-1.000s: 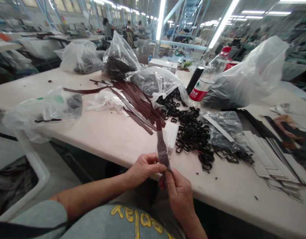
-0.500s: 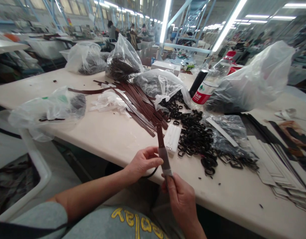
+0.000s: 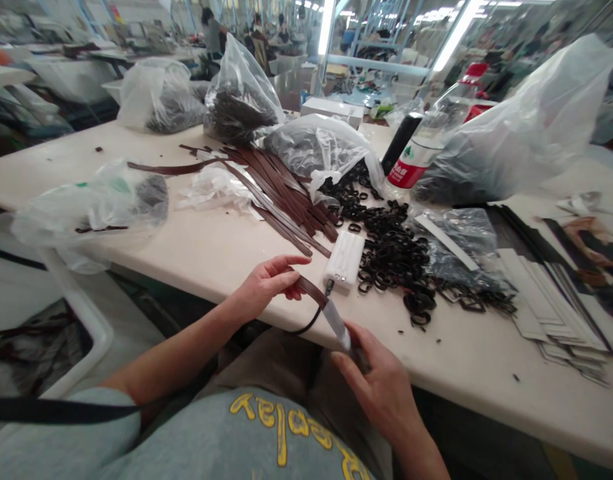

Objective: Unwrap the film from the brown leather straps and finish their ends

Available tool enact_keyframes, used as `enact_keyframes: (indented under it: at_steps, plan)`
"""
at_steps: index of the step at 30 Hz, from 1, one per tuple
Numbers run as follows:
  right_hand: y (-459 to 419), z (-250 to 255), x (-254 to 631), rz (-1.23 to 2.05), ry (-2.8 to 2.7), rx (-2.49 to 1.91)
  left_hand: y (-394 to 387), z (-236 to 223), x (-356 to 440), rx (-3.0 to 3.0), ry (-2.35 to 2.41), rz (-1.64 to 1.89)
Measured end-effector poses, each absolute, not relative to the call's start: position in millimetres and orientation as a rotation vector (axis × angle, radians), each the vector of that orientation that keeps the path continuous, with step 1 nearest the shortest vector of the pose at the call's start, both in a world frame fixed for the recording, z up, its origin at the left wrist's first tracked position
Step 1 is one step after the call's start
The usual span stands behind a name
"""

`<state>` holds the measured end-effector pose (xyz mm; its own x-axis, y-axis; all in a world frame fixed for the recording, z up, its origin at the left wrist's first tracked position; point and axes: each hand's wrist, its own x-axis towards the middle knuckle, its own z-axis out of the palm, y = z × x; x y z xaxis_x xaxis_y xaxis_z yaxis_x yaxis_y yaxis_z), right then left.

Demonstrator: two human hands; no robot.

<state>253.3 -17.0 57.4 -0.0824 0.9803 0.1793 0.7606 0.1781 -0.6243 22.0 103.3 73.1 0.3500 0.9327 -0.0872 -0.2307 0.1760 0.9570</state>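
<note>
A brown leather-like strap [image 3: 314,292] with a pale translucent wrap [image 3: 335,323] round part of it spans my two hands above the table's front edge. My left hand [image 3: 266,283] pinches the strap's far end between thumb and fingers. At the near end, my right hand [image 3: 379,373] grips the strap just below the wrap; its fingers partly hide that end. Beyond them a white power bank [image 3: 345,259] with a black cable [image 3: 314,320] plugged in lies on the table. Similar brown straps [image 3: 281,193] are heaped behind it.
Many black loops [image 3: 391,253] lie piled right of the power bank. Flat pale strips [image 3: 546,313] are stacked at the right. A plastic bottle [image 3: 414,160], a black cylinder [image 3: 401,143] and filled plastic bags [image 3: 244,100] stand farther back. A crumpled bag [image 3: 96,213] lies left.
My left hand has moved from beside the strap's wrap to its far end. The strap has swung leftward and now bends. My right hand keeps hold, lower in view.
</note>
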Motion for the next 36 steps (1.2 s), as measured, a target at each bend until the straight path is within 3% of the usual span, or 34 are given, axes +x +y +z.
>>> enact_keyframes:
  at_steps: [6,10,36]
  plan:
    - [6,79,240,1.376,-1.502,-1.371,95,79,19,1.219,0.741,0.811]
    - [18,73,232,1.674,-1.386,-1.284,93,84,21,1.228,0.814,0.869]
    - [-31,50,269,1.751,-1.355,-1.435,108,59,14,0.947,0.986,1.059]
